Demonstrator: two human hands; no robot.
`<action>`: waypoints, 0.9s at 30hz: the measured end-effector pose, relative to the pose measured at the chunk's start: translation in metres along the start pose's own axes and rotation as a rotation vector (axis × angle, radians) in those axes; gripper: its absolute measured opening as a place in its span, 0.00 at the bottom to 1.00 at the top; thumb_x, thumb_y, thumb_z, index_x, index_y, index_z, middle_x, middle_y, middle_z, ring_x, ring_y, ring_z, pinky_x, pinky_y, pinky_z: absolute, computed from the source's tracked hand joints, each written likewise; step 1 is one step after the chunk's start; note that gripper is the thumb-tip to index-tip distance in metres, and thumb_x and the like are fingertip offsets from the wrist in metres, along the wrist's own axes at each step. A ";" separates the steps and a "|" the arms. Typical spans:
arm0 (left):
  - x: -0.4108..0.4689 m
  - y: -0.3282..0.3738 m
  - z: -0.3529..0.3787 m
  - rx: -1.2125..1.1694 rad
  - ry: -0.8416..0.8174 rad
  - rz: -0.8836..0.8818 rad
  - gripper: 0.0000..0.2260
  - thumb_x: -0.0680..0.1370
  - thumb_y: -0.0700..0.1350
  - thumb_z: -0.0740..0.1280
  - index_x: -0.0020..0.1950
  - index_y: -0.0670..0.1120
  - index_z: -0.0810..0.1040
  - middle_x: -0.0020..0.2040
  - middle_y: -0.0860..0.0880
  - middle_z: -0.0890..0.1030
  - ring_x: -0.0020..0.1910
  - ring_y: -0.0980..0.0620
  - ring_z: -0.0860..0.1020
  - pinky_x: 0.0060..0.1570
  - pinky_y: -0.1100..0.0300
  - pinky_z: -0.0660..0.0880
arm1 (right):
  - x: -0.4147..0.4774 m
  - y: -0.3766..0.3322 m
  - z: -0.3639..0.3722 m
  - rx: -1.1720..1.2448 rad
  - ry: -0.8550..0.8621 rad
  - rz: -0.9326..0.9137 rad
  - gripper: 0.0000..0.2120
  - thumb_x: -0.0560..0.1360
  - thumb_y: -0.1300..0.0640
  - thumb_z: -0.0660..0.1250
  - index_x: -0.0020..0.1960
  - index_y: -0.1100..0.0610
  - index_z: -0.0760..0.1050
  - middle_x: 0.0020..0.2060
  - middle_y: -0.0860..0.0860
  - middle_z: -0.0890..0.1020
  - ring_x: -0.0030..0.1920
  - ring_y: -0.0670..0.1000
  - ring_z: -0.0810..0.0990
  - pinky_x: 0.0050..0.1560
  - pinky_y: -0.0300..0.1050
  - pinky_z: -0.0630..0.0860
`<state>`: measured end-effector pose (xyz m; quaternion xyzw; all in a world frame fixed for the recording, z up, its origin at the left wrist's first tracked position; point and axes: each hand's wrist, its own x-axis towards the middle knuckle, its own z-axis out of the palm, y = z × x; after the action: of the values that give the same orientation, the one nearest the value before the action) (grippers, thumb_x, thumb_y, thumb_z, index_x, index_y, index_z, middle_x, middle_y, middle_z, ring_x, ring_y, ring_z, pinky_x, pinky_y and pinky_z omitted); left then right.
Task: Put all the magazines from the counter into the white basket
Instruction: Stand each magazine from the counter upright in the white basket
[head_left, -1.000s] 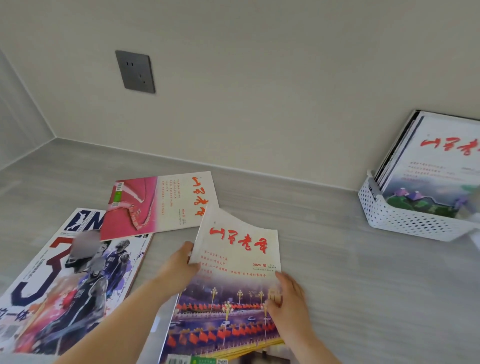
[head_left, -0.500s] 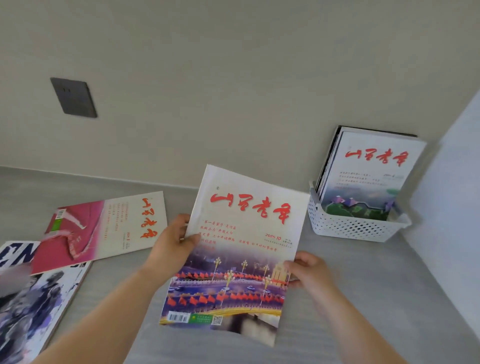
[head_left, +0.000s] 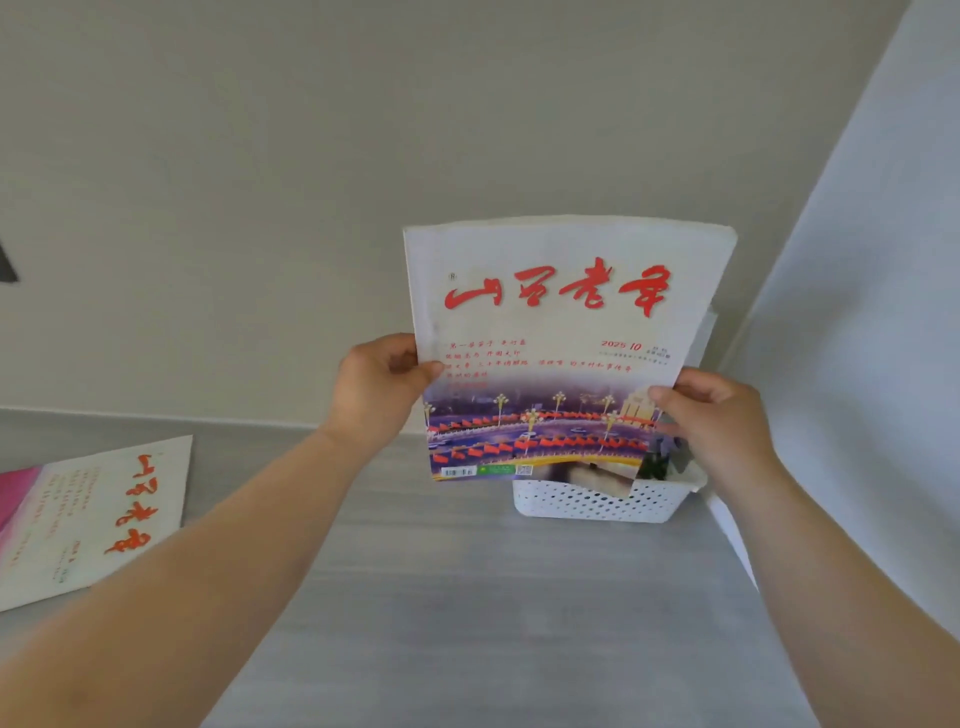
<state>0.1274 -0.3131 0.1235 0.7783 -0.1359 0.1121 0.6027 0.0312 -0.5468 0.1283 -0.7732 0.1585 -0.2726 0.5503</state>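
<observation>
Observed: a white-covered magazine (head_left: 566, 332) is held upright, clear of the desk (head_left: 467, 597). The left hand (head_left: 376, 395) pinches its edge at nine o'clock, the right hand (head_left: 717, 421) grips its edge at three o'clock, and its lower edge is just over the white basket (head_left: 587, 501) at the back of the desk. Step in hand, by my judgement, is the placing; the next move calls for lowering the magazine squarely into the basket, whose contents it largely hides. A second magazine (head_left: 98, 514) lies flat on the desk at nine o'clock of the basket, well apart, not yet collected
</observation>
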 end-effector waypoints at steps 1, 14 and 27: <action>0.008 0.006 0.011 -0.017 0.001 0.010 0.09 0.72 0.33 0.66 0.51 0.38 0.80 0.43 0.50 0.79 0.31 0.64 0.76 0.29 0.79 0.71 | 0.012 -0.002 -0.007 0.008 0.029 -0.023 0.13 0.71 0.65 0.65 0.35 0.48 0.77 0.35 0.44 0.80 0.35 0.42 0.79 0.32 0.32 0.78; 0.051 0.010 0.121 -0.010 -0.128 -0.025 0.10 0.72 0.35 0.67 0.52 0.39 0.80 0.43 0.50 0.79 0.35 0.57 0.76 0.36 0.70 0.73 | 0.088 0.056 -0.051 0.088 0.226 0.053 0.10 0.72 0.66 0.64 0.42 0.52 0.76 0.36 0.47 0.80 0.34 0.43 0.77 0.39 0.38 0.75; 0.051 -0.035 0.161 0.032 -0.193 -0.263 0.09 0.72 0.36 0.67 0.52 0.40 0.80 0.42 0.50 0.79 0.40 0.51 0.78 0.40 0.65 0.74 | 0.099 0.124 -0.041 0.086 0.166 0.324 0.06 0.72 0.67 0.64 0.42 0.57 0.75 0.43 0.53 0.80 0.41 0.53 0.79 0.48 0.51 0.77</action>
<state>0.1892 -0.4642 0.0689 0.8061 -0.0886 -0.0410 0.5837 0.0934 -0.6748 0.0468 -0.6882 0.3139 -0.2498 0.6045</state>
